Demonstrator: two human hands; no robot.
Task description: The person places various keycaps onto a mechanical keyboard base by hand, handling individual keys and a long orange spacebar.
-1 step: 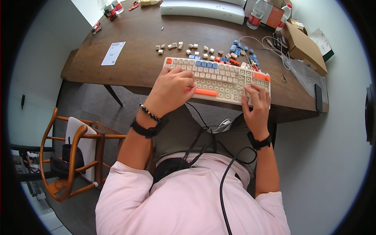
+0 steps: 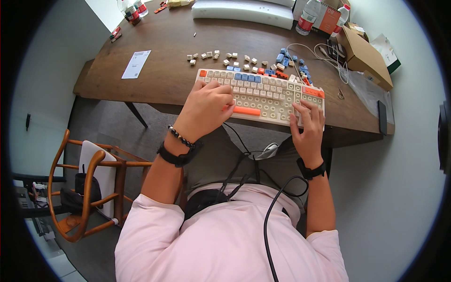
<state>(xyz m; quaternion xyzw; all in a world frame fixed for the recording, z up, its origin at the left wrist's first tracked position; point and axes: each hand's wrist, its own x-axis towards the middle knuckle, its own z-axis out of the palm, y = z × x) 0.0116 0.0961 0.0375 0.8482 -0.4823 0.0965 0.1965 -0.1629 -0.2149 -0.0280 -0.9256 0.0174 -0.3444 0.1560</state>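
A cream keyboard [image 2: 271, 107] lies along the table's near edge, with cream, blue and orange keycaps fitted on part of it. Bare switch sockets show in its lower rows and at the right end. An orange spacebar [image 2: 246, 111] sits in the bottom row. My left hand [image 2: 208, 103] is over the keyboard's left end, fingers curled in and thumb against them; whatever they hold is hidden. At the right end, my right hand [image 2: 307, 123] rests with its fingers apart on the keyboard, holding nothing. Loose cream keycaps [image 2: 226, 62] and blue keycaps [image 2: 280, 58] lie behind the keyboard.
A white cable [image 2: 324, 57] loops behind the keyboard's right end. A cardboard box [image 2: 364, 61], water bottles [image 2: 308, 18] and a black phone [image 2: 382, 117] stand or lie on the right. White foam [image 2: 242, 13] lies at the back, a paper slip [image 2: 136, 64] at left.
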